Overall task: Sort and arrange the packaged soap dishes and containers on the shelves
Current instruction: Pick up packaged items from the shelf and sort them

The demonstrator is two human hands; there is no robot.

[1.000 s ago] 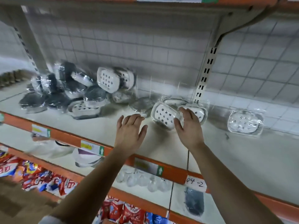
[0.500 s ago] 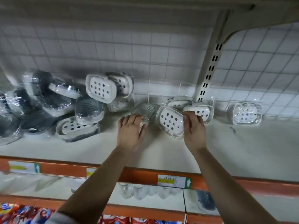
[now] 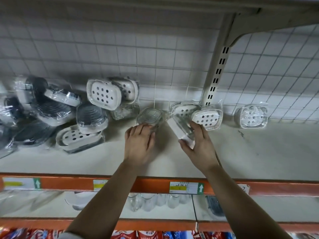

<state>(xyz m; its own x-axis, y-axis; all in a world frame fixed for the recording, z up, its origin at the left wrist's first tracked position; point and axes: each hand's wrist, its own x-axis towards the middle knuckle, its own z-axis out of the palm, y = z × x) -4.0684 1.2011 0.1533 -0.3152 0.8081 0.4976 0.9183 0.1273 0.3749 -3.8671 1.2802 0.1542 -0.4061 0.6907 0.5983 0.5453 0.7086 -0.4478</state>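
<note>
My right hand [image 3: 200, 144] grips a white packaged soap dish [image 3: 181, 130], turned on its edge, thumb under its near end and fingers over the top. Behind it, two more white perforated dishes [image 3: 207, 117] lean near the back wall. My left hand [image 3: 139, 144] reaches forward, its fingertips touching the near rim of a clear ribbed soap dish [image 3: 150, 115]. Further left, two white dishes [image 3: 103, 94] stand on a wrapped clear one [image 3: 124, 112]. A pile of grey and black wrapped dishes [image 3: 51, 109] fills the shelf's left end. One wrapped white dish [image 3: 252, 116] stands alone at the right.
The shelf board [image 3: 259, 156] has an orange front rail [image 3: 155, 184] with price labels. A slotted upright post [image 3: 217, 66] and wire grid back the shelf. Glass jars [image 3: 148, 200] and a dark dish [image 3: 214, 207] sit on the shelf below.
My right hand has lifted and tipped the white dish onto its edge and drawn it toward me. My left hand moved forward to the clear dish. The camera leaned closer.
</note>
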